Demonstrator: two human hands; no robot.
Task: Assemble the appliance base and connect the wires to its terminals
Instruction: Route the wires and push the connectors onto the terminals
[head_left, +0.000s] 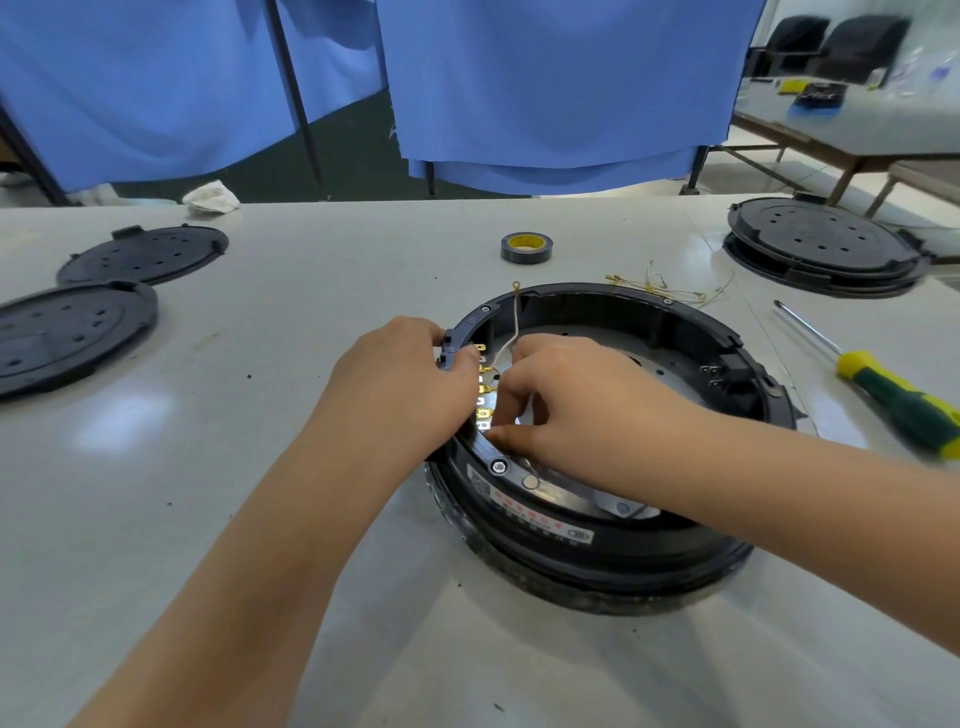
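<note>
A round black appliance base (613, 535) lies open side up on the grey table, a silver plate inside it. Several brass terminals (485, 387) line its left inner wall. My left hand (400, 379) grips the base's left rim from outside. My right hand (566, 400) reaches into the base and pinches a white wire (516, 322) right at the terminals. The wire rises from my fingers and ends in a ring lug above the far rim. A loose bundle of more wires (670, 288) lies behind the base.
A screwdriver (883, 379) with a yellow-green handle lies to the right. A roll of black tape (526, 248) sits beyond the base. Two black cover plates (140, 254) (67, 332) rest at the left, and stacked covers (821, 244) at the far right.
</note>
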